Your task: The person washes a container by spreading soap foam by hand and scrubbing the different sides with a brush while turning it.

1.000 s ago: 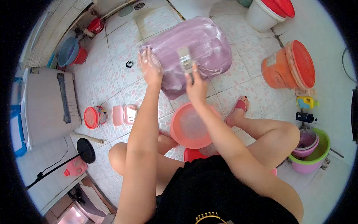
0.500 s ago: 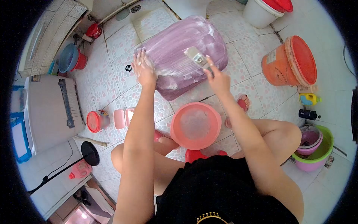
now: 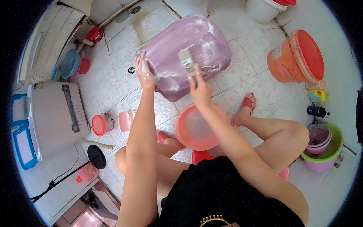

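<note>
A purple, rounded, cushion-like block [image 3: 166, 41] lies on the tiled floor in front of me, streaked with white suds. My left hand [image 3: 145, 72] rests against its left edge, fingers stretched out and foamy, gripping nothing. In my right hand [image 3: 200, 90] is the handle of a scrubbing brush [image 3: 186, 59], fingers closed round it. The brush's pale head is over the middle of the purple surface and slightly blurred; whether it touches cannot be told. Just below the block stands a pink basin [image 3: 181, 132] with cloudy water, partly behind my right forearm.
At right stand an orange bucket [image 3: 283, 60], a yellow bottle [image 3: 317, 95], a black bottle [image 3: 317, 111] and nested basins [image 3: 334, 151]. To the left are a red-lidded tub [image 3: 99, 125], an open pink box [image 3: 124, 121] and a grey-white appliance [image 3: 55, 117].
My right hand has drawn the brush left and toward me across the purple block, and the brush has turned more upright. My left hand stays at the left edge. The view has shifted slightly.
</note>
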{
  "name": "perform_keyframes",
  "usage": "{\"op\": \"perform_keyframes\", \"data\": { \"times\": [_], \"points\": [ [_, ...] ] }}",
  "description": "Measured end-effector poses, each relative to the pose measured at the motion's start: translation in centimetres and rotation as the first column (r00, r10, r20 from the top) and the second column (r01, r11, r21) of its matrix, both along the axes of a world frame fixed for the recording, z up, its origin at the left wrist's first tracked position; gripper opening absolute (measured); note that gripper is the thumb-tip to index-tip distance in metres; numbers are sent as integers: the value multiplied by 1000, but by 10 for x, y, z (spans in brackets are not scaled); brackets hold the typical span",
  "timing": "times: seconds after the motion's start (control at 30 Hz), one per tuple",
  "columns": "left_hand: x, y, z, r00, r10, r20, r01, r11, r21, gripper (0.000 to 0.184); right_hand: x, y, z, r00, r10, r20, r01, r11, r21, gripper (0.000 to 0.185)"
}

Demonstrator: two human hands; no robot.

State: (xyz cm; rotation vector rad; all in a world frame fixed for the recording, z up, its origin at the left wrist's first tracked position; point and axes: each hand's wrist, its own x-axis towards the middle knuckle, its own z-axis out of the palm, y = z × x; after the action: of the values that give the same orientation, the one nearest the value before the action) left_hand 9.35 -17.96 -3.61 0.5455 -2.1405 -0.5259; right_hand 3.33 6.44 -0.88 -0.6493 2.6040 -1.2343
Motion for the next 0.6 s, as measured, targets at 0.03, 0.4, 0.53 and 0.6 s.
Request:
{"op": "perform_keyframes", "data": {
  "times": [0.03,0.4,0.53,0.6],
  "points": [
    [-2,4,3,1000,3,-11,-2,996,84,44,9,-5,3,999,28,18,-28,999,-26,58],
    [4,3,17,1000,-18,23,8,924,382,43,40,-15,-2,934,340,-113,-340,940,25,56],
    [6,15,17,995,37,96,-50,989,136,38,-27,25,-18,874,387,-294,-386,920,64,55],
    [6,28,27,986,77,150,-100,984,148,40,-59,46,-4,896,337,-288,-276,933,232,55]
  ]
}}
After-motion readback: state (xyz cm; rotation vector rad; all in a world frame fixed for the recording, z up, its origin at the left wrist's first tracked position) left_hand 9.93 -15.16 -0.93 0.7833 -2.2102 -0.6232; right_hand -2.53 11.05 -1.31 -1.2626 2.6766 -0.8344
